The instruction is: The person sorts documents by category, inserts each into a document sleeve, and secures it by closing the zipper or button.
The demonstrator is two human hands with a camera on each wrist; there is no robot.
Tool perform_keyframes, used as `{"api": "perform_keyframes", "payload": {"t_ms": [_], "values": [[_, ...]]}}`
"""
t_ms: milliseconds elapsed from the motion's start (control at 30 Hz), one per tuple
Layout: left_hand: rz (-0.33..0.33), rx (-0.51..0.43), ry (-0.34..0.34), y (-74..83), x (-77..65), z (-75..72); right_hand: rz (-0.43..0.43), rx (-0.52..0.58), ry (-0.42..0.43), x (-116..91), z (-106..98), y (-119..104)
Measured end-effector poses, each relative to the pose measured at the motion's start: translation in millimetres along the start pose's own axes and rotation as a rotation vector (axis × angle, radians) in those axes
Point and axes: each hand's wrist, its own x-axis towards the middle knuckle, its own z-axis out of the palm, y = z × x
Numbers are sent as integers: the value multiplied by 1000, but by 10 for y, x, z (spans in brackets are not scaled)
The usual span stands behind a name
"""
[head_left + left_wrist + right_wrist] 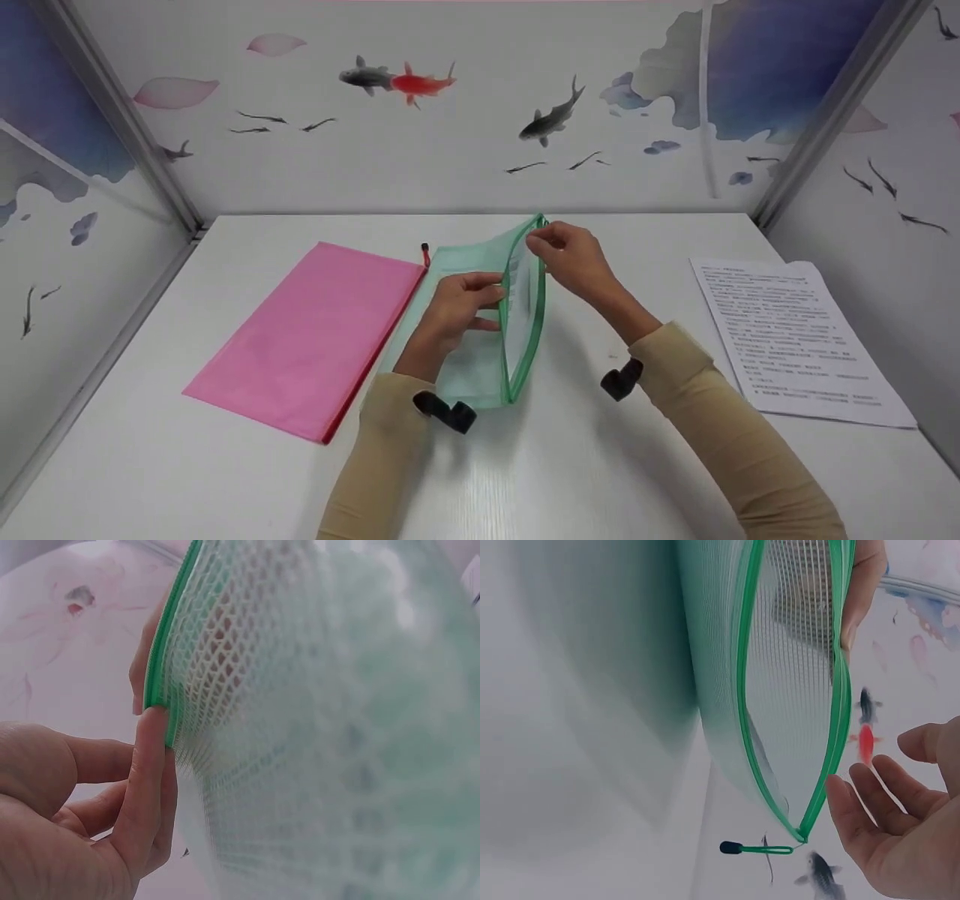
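A green mesh zipper pouch (472, 360) stands with its zipper mouth spread apart. My left hand (459, 306) pinches the left edge of that mouth, fingertips at the green zipper band (155, 675). By the far end of the opening is my right hand (574, 259); in the right wrist view its fingers (885, 799) are loosely bent beside the band, with nothing between them. A zipper pull (757, 848) with a dark tip hangs at that end. Inside the mouth, a white surface with faint print (519, 285) shows.
A pink zipper pouch (300, 345) lies flat to the left, its red pull (425, 255) at the far corner. Printed sheets (802, 345) lie at the right edge of the white table (525, 480). Walls painted with fish enclose the back and sides.
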Motion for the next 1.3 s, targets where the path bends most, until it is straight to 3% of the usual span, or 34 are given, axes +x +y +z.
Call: {"api": "perform_keyframes", "payload": {"t_ms": [200, 467, 767, 900, 1100, 1300], "values": [[-2, 2, 0, -11, 13, 4, -71, -140, 22, 265, -89, 52], [6, -1, -12, 38, 3, 14, -46, -173, -19, 552, -194, 2], [12, -11, -16, 10, 3, 10, -7, -216, -25, 704, -131, 101], [11, -11, -13, 16, -10, -6, 21, -194, -24, 782, -93, 173], [24, -21, -7, 18, -14, -13, 109, -67, -22, 866, -9, 269], [26, -20, -9, 9, -8, -2, 198, -41, 32, 901, 28, 314]]}}
